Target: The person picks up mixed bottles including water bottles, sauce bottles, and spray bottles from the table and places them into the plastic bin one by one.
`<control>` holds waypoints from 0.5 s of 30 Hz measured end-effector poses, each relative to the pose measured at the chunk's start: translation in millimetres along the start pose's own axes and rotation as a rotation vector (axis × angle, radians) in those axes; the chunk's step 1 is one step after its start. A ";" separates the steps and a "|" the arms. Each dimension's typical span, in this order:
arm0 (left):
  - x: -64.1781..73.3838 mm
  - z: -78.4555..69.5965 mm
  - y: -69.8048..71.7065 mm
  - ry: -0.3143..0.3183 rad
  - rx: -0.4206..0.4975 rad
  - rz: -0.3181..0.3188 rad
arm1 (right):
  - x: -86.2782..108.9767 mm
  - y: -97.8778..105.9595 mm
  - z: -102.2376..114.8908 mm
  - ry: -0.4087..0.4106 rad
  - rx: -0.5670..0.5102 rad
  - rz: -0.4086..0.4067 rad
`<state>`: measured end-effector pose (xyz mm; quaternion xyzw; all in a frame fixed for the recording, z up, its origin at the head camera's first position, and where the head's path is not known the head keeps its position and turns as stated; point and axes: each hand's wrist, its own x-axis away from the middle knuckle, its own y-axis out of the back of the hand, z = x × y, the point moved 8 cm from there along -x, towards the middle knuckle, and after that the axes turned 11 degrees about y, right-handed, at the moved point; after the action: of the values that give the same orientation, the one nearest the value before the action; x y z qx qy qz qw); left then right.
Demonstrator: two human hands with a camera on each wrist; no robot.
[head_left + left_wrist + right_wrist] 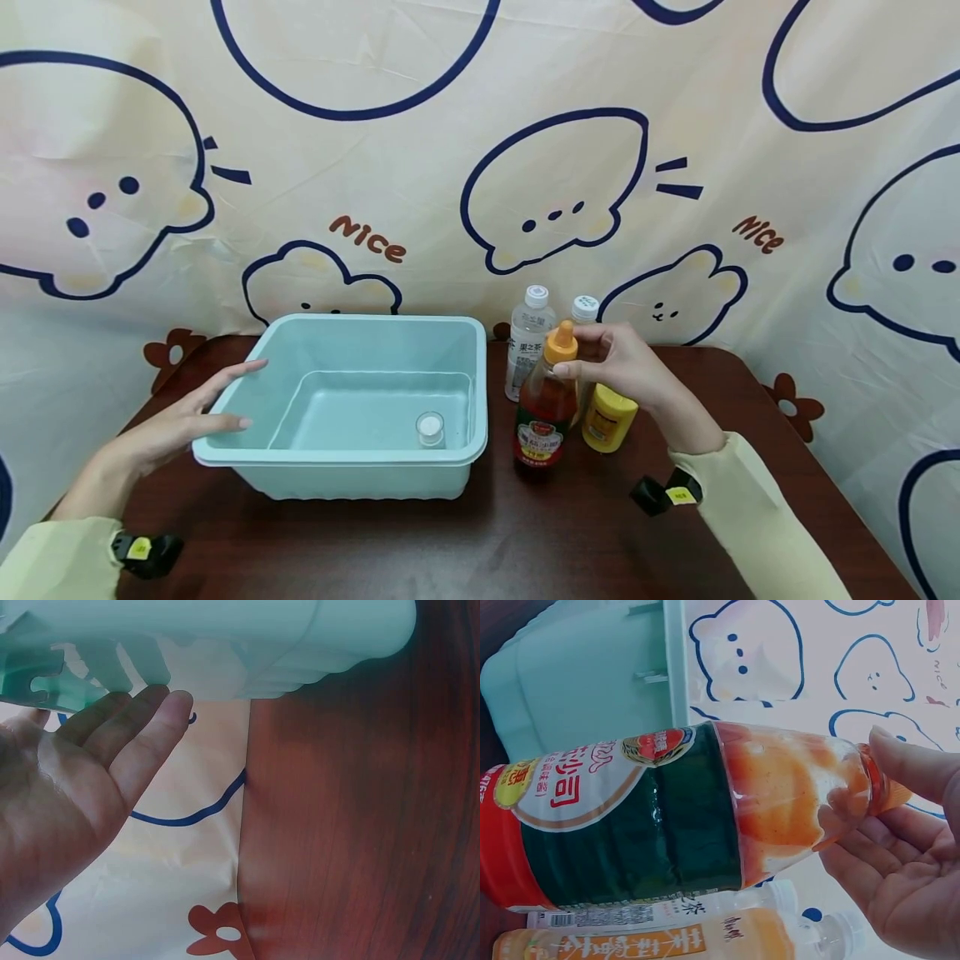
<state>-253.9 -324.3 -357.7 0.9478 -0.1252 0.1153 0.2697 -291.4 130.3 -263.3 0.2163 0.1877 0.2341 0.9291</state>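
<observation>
Gently | right hand [621, 364] pinches sauce bottle [542, 429] by its neck | left hand [171, 427] spread at tub [337, 457] rim | best: firm pinch, no tilt

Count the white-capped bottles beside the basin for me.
2: a clear bottle behind the sauce bottle, and a second bottle partly hidden by the right hand. Others may be hidden.

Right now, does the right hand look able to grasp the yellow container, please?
Probably not: the right hand is occupied gripping the sauce bottle, though the yellow container is close by it.
</observation>
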 end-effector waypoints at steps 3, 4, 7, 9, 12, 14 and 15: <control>0.0 -0.4 -0.1 0.000 0.000 0.000 | -0.8 2.1 3.9 0.006 -0.008 -0.006; -0.1 -0.6 -0.2 -0.002 0.002 0.002 | -0.8 2.8 5.2 0.010 -0.011 -0.008; -0.1 -0.7 -0.3 -0.003 0.005 0.007 | -0.5 4.8 8.6 0.021 -0.023 -0.014; -0.1 -0.6 -0.1 -0.004 0.005 0.009 | -0.3 5.9 10.9 0.026 -0.035 -0.014; 0.1 -0.3 0.2 -0.005 0.003 0.007 | -0.9 7.4 14.4 0.034 -0.049 -0.016; 0.2 -0.4 0.1 -0.006 0.003 0.007 | -1.8 8.7 16.5 0.032 -0.050 -0.024; 0.3 -0.4 -0.1 -0.006 0.002 0.007 | -2.3 9.5 17.2 0.026 -0.049 -0.029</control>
<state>-253.7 -324.1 -357.3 0.9480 -0.1291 0.1133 0.2680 -288.8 131.3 -243.6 0.1879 0.1972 0.2278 0.9349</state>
